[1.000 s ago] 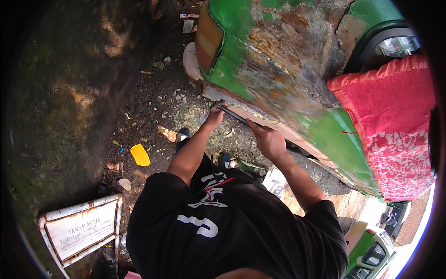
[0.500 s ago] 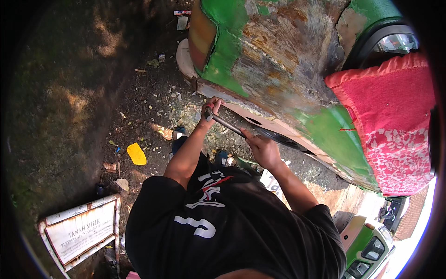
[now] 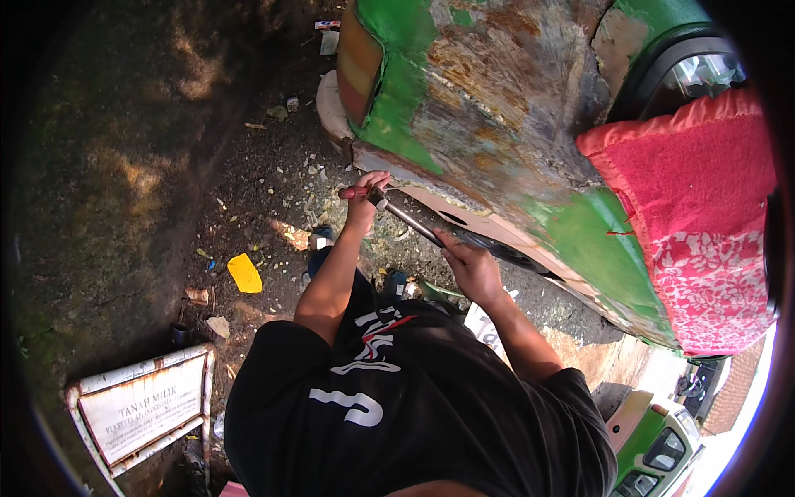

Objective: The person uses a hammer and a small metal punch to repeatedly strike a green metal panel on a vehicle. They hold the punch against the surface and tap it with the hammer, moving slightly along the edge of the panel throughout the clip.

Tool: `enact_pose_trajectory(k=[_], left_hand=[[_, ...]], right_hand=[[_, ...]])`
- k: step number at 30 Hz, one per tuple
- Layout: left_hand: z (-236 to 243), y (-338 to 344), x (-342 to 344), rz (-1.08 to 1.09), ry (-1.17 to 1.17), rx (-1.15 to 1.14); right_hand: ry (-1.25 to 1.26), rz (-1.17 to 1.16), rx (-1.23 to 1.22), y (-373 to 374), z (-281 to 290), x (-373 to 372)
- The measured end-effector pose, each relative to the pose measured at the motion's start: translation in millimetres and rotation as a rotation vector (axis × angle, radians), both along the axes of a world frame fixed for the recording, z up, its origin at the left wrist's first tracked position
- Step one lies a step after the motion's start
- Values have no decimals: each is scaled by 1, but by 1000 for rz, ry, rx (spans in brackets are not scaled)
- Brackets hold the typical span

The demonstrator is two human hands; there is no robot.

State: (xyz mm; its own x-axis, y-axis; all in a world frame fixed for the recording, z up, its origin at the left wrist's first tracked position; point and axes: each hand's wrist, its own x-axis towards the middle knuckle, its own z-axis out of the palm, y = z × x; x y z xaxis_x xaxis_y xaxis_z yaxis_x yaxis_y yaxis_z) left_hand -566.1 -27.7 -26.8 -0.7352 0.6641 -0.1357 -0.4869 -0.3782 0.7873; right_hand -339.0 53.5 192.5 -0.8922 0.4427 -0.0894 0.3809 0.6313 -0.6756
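Observation:
My right hand [image 3: 472, 267] is wrapped around the long metal handle of a hammer [image 3: 414, 224], which slants up and to the left. The hammer's head [image 3: 378, 199] is right against my left hand [image 3: 363, 212]. My left hand grips a tool with a red handle [image 3: 352, 192]; its other end is hidden by the hand and the vehicle edge. Both hands are beside the lower edge of a green vehicle [image 3: 410, 124], whose bodywork has a broad, rough, rust-brown and grey stripped patch [image 3: 513, 91].
A red patterned cloth [image 3: 687, 224] hangs over the vehicle at right. On the dirt lie stones, litter and a yellow scrap [image 3: 244, 273]. A rusty-framed white sign [image 3: 145, 410] stands at lower left. Another green and white vehicle [image 3: 654, 443] is at lower right.
The red handle now points left, clear of the hammer's head. The hammer's head has shifted slightly right and up. My right hand is nearly where it was.

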Motion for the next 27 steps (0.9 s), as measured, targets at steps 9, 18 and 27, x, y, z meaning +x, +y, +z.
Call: enact_pose_trajectory(k=[9,18,27], left_hand=[[-31,14,1,15,22,152],[-31,16,-7,-115,78,125],[-23,26,-6,-57,66,86]], right_hand=[[-11,9,14,0,-1,4],[-37,49,55,1,4,-9],[-411,223,414,-6,24,-52]])
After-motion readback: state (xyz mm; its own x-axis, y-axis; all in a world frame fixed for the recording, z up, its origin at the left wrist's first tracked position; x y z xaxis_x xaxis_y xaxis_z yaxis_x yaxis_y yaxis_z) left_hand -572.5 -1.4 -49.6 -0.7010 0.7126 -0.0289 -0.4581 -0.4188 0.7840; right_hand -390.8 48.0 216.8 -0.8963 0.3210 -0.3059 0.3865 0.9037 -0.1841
